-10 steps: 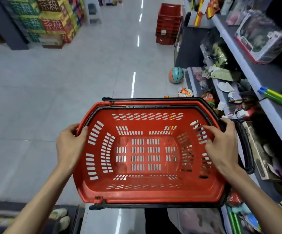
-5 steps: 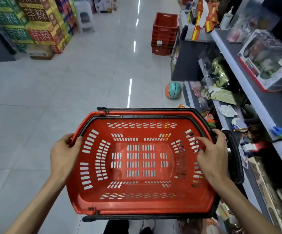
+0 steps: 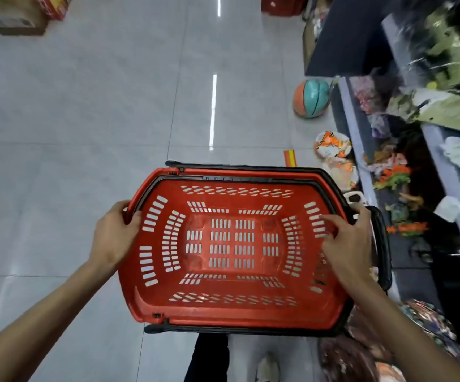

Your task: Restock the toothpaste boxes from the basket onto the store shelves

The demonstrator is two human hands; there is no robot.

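Observation:
A red plastic basket with black handles is held level in front of me, and nothing lies inside it. My left hand grips its left rim, fingers curled over the edge. My right hand grips the right rim, fingers inside the wall and thumb by the black handle. No toothpaste boxes are in view.
Grey store shelves run along the right, crowded with toys and packets. An orange and teal ball and a small packet lie on the tiled floor beside them. Red crates stand far ahead. My leg and shoe show below the basket.
The view has tilted down toward the floor and moved forward along the aisle. The ball and lower shelves are now closer. Both hands keep the same grip on the basket.

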